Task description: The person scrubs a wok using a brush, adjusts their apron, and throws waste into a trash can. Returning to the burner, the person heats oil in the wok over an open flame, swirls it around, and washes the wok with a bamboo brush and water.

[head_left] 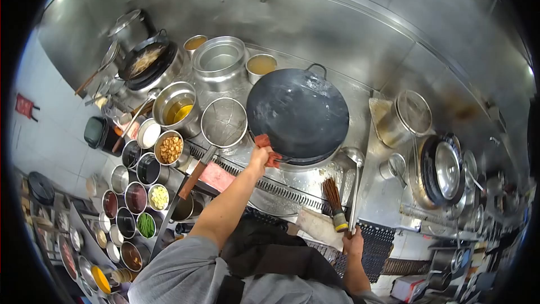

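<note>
My left hand [260,156] is closed round a folded red cloth [262,141] at the near edge of a large dark wok [298,114]. The wok holds no food, only wet-looking streaks and a pale patch near its far loop handle. At the lower right, my right hand [353,243] is wrapped round the end of a long-handled metal ladle [356,191]. Its bowl points away from me, resting by the wok's right side. A bamboo wok brush [333,196] lies just left of the ladle handle, bristles toward the wok.
Left of the wok are a wire strainer [224,123], an oil pot [176,105] and several tins of ingredients, one with diced brown pieces [171,150]. A second wok [147,61] stands back left. On the right are a strainer pot [413,112] and stacked pans [444,169].
</note>
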{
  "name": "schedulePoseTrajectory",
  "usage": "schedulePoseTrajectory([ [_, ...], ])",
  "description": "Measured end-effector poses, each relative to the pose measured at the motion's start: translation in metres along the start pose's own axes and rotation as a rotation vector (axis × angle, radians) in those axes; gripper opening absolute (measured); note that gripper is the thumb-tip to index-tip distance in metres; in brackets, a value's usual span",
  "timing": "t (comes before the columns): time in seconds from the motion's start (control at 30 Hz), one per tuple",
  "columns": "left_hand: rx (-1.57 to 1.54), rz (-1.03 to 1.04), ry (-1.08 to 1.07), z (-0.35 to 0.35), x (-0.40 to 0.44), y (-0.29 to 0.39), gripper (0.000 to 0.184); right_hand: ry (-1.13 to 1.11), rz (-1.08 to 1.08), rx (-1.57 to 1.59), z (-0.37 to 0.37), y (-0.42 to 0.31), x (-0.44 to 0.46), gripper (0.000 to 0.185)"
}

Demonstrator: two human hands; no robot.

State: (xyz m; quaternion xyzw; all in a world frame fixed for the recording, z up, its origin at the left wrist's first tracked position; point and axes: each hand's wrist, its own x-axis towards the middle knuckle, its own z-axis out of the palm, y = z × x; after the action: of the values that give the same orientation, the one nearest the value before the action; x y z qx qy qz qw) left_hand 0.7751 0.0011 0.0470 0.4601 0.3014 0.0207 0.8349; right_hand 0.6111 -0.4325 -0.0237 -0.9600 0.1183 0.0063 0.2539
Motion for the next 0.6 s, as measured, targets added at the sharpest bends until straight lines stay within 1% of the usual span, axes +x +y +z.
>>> schedulePoseTrajectory([
  [0.03, 0.014, -0.071, -0.085, -0.002, 0.002, -0.003, 0.024, 0.021, 0.061, 0.047, -0.002, -0.003, 0.001, 0.026],
  [0.07, 0.028, -0.141, -0.170, -0.004, 0.004, -0.006, 0.016, -0.020, 0.110, 0.089, -0.005, 0.013, 0.012, 0.024],
  [0.1, 0.010, -0.136, -0.163, -0.008, 0.006, -0.009, 0.016, -0.064, 0.160, 0.129, -0.006, 0.029, 0.025, 0.024],
  [0.13, 0.018, -0.192, -0.179, -0.012, 0.008, -0.012, 0.014, -0.062, 0.258, 0.245, -0.022, 0.011, 0.030, 0.024],
  [0.17, 0.026, -0.242, -0.201, -0.015, 0.010, -0.012, 0.018, -0.113, 0.340, 0.287, -0.035, 0.000, 0.036, 0.020],
  [0.2, 0.056, -0.191, -0.189, -0.018, 0.010, -0.012, 0.029, -0.078, 0.307, 0.307, -0.045, -0.016, 0.041, 0.018],
  [0.23, 0.035, -0.177, -0.191, -0.023, 0.007, -0.005, 0.029, -0.042, 0.272, 0.325, -0.051, -0.030, 0.049, 0.015],
  [0.27, 0.093, -0.128, -0.203, -0.030, -0.001, 0.004, 0.031, 0.000, 0.143, 0.298, -0.050, -0.039, 0.062, 0.011],
  [0.3, 0.156, -0.085, -0.216, -0.041, -0.006, 0.007, 0.033, 0.005, 0.132, 0.291, -0.049, -0.049, 0.072, 0.011],
  [0.33, 0.310, 0.048, -0.189, -0.070, 0.016, -0.015, 0.038, 0.034, 0.106, 0.306, -0.062, -0.109, 0.074, 0.011],
  [0.37, 0.469, 0.190, -0.162, -0.102, 0.040, -0.035, 0.047, 0.067, 0.080, 0.329, -0.067, -0.158, 0.083, 0.012],
  [0.43, 0.856, 0.506, 0.134, -0.146, 0.031, -0.032, 0.070, 0.088, -0.131, 0.367, -0.052, -0.206, 0.118, 0.015],
  [0.5, 0.942, 0.292, 0.048, -0.182, 0.013, -0.006, 0.076, 0.034, -0.211, 0.506, -0.055, -0.322, 0.132, 0.021],
  [0.53, 0.981, 0.084, 0.021, -0.189, 0.001, 0.011, 0.075, -0.023, -0.299, 0.471, -0.059, -0.378, 0.139, 0.029],
  [0.57, 1.013, -0.128, -0.005, -0.197, -0.006, 0.021, 0.074, -0.059, -0.394, 0.615, -0.049, -0.422, 0.156, 0.031],
  [0.6, 1.134, 0.231, 0.021, -0.225, 0.009, -0.013, 0.074, -0.100, -0.408, 0.460, -0.049, -0.470, 0.174, 0.031],
])
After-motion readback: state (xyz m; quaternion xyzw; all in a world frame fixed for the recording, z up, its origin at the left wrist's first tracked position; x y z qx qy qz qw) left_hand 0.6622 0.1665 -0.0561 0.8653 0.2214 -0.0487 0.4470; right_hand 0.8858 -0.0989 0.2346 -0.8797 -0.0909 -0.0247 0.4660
